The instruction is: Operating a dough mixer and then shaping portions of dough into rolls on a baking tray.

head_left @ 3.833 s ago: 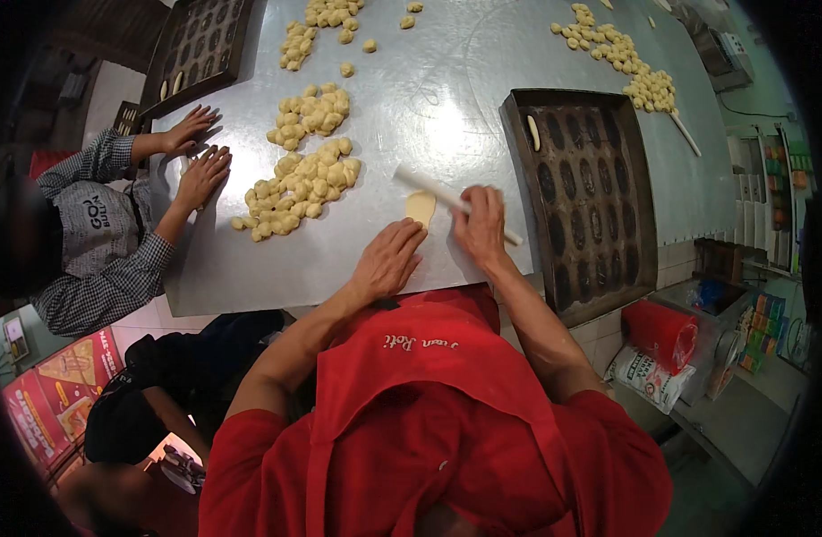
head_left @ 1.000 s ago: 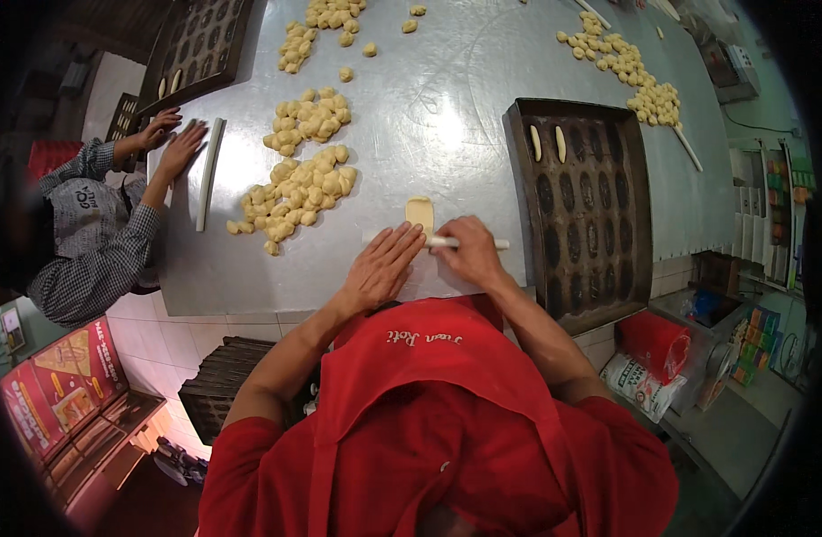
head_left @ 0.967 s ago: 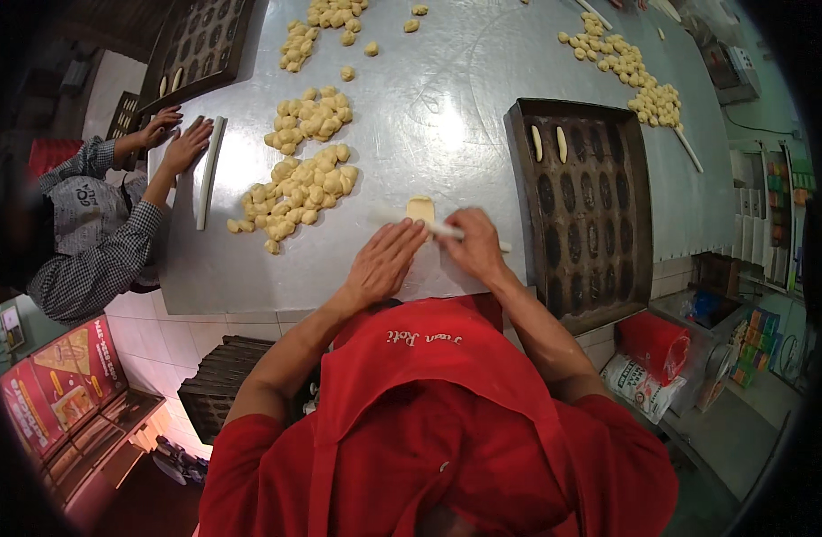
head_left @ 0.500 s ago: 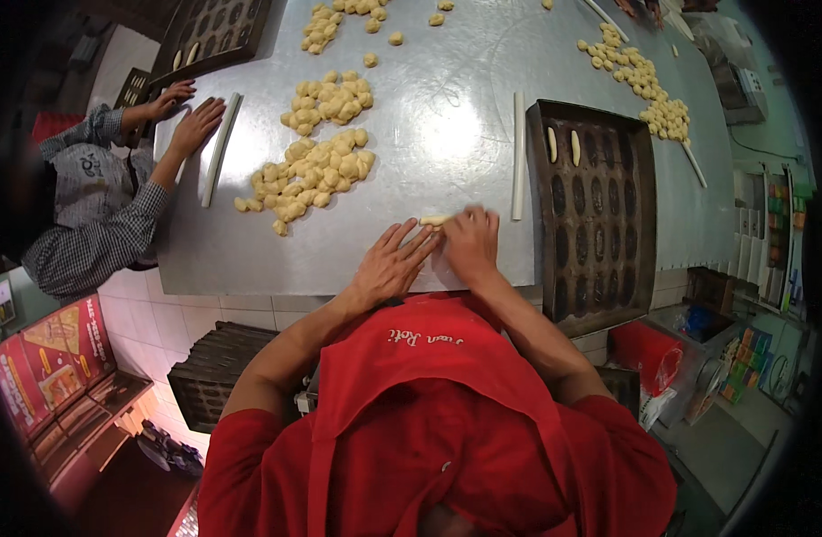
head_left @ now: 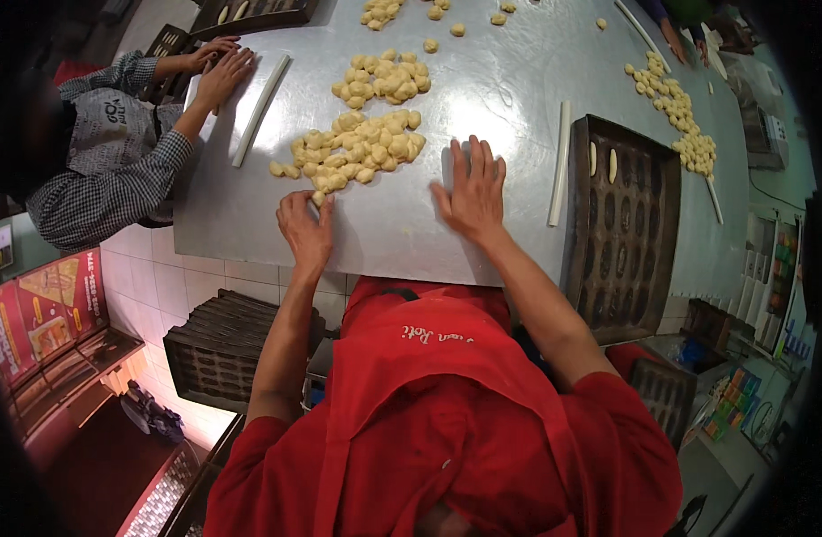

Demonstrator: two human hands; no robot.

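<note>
My left hand (head_left: 305, 231) is at the near edge of a pile of pale yellow dough balls (head_left: 375, 143), its curled fingers and thumb closed about one dough ball (head_left: 319, 198) that lies slightly apart. My right hand (head_left: 473, 192) is spread flat, palm down, over the metal table (head_left: 402, 242), fingers pointing away from me. No dough shows around it; what is under the palm is hidden. To its right stands a dark baking tray (head_left: 627, 215) with oval hollows. Two rolled dough sticks (head_left: 613, 166) lie in its far left hollows.
A white rod (head_left: 560, 166) lies beside the tray, another white rod (head_left: 261, 112) at the left. A co-worker's hands (head_left: 225, 72) rest at the table's left edge. More dough balls (head_left: 688, 134) lie far right. Stacked dark trays (head_left: 223, 349) stand below the table.
My hands were together over a dough stick at the near edge; they have moved apart, the left to the dough pile, the right flat on the table. That stick no longer shows. The view has shifted.
</note>
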